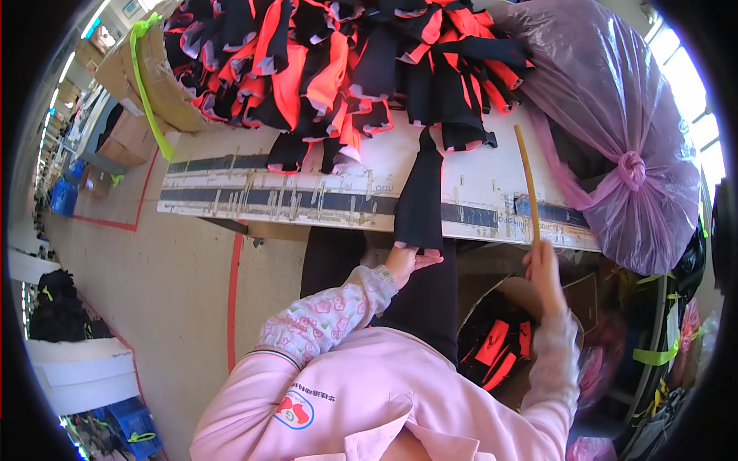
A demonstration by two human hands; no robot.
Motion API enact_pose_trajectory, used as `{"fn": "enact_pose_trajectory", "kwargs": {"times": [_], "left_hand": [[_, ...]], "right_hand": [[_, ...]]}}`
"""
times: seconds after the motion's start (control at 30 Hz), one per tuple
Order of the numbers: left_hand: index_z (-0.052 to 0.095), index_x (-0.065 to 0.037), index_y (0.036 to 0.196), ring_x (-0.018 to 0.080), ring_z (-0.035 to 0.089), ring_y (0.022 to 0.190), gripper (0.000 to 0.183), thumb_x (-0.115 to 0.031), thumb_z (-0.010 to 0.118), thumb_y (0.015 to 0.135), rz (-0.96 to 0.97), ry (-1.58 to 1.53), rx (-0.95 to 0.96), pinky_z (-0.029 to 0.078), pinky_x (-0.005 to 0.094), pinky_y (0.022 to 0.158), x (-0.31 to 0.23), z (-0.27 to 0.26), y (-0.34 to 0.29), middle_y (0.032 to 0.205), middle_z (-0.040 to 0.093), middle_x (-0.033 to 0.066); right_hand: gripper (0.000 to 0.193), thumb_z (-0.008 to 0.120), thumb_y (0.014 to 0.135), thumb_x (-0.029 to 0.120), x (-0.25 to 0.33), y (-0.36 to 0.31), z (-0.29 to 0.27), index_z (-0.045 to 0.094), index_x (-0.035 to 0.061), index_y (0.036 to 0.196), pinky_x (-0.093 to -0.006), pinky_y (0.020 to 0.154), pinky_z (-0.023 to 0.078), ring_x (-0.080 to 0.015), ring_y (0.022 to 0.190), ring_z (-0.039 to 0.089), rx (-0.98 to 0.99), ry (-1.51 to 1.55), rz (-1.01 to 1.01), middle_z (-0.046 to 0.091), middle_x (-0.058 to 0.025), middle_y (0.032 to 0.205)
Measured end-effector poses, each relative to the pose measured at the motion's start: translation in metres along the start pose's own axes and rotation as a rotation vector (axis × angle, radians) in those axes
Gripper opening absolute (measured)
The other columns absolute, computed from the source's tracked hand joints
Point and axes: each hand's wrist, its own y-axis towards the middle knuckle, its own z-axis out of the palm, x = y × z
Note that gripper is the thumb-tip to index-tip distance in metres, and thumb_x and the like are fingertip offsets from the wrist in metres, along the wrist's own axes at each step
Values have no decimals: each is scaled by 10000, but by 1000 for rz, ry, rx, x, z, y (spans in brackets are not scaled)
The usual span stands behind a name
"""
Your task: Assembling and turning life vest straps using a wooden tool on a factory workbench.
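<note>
**Now: one black sleeve held, a large heap left**

Presently a long black fabric sleeve (420, 192) is grasped at its lower end by the left hand (407, 260), hanging over the white desk (477, 180) edge. A thin yellow wooden stick (527, 180) is clenched in the right hand (544, 269). Beyond both grips, a black-and-orange fabric pile (338, 69) is seen unworked; below the right grip, a round bin (496, 342) holds a few pieces, so most seems left.

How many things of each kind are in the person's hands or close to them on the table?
Black fabric piece, held by left hand: 1
Thin wooden stick, held by right hand: 1
Tied purple plastic bag: 1
Pile of black-and-orange pieces: 1
Total: 4
</note>
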Motion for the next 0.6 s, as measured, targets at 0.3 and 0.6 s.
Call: {"fn": "enact_pose_trajectory", "kwargs": {"times": [0.3,0.6], "left_hand": [[516,-34,1038,284,645,836,290,-260,347,971,10,85,25,520,367,796,3,3,3,922,616,147],[544,14,911,275,640,688,195,-90,380,929,70,130,-71,559,347,560,26,2,12,802,614,162]], "right_hand": [[189,446,935,150,-20,-227,32,568,13,889,-214,437,343,-50,469,432,362,133,195,458,18,540],[178,461,917,122,18,-179,71,512,-6,804,-315,435,399,-205,477,553,311,-26,78,538,-124,560]]}}
